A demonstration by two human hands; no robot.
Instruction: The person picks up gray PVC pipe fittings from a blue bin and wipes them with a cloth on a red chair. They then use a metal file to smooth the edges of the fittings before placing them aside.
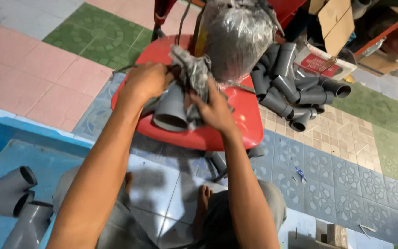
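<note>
Frame centre: left hand (146, 80) & right hand (215, 110), fingers gripping grey rag (192, 74) on grey plastic pipe fitting (171, 108); fitting could slip off red plastic stool (245, 124).

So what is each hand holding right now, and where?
Left hand grips the grey pipe fitting by its upper end; right hand presses a grey rag against it.

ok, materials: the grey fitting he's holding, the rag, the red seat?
Grey pipe fitting: looks like moulded plastic, probably PVC; matte, uniform grey, thin even wall at the open mouth.
Rag: woven cloth, grey, crumpled and frayed.
Red seat: likely hard plastic; smooth glossy surface with soft reflections.
</note>
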